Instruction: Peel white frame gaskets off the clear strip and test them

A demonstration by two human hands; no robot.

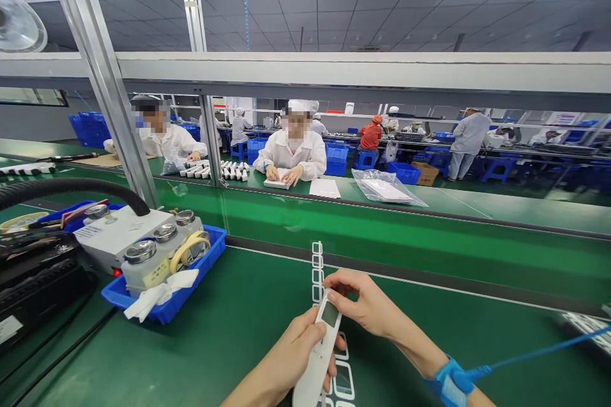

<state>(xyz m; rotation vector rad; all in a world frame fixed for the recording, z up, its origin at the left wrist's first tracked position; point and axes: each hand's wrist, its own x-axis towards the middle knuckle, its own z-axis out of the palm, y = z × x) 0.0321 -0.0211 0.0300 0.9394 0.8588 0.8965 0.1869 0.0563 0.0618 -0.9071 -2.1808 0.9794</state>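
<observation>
My left hand [294,353] is wrapped round a slim white handheld device [319,356] with a small grey screen near its top, held upright over the green mat. My right hand [363,304] pinches the device's top end with fingers curled over it. That wrist wears a blue strap [449,383] with a blue coiled cord running right. Under the device a strip of small clear rectangular pieces [317,270] lies in a line on the mat.
A blue tray [168,308] at left holds metal-capped bottles, tape and a white cloth, beside a white box with a black hose. Dark equipment sits far left. Beyond the green conveyor belt [405,229], people in white coats work at the opposite bench.
</observation>
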